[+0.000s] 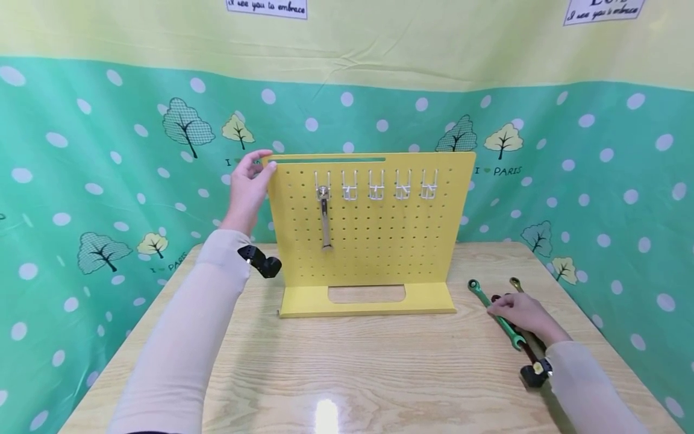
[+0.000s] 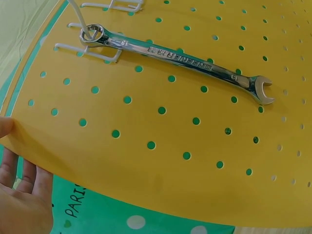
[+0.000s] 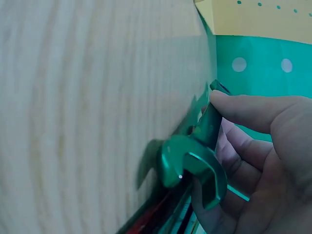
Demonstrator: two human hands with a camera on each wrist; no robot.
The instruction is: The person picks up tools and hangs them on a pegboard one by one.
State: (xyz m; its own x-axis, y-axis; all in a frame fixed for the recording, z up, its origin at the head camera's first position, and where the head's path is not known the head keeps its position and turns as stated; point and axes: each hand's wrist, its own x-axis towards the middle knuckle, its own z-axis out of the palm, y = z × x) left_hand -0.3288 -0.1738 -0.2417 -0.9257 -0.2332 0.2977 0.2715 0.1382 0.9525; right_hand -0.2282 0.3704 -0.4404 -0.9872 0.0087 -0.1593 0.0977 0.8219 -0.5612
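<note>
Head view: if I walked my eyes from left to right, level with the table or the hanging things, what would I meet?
The person's left hand → the hanging silver wrench → four bare white hooks → the ring end of the green wrench → the right hand.

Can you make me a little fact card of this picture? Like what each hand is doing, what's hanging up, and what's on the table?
Left hand: grips the top left corner of the yellow pegboard
Right hand: pinches a green wrench
Hanging up: one silver wrench, on the leftmost of five white hooks
Bare hooks: four
Near the right hand: a dark red tool and a gold-coloured tool, both partly hidden
Table: light wood
Behind: a spotted curtain with trees
</note>
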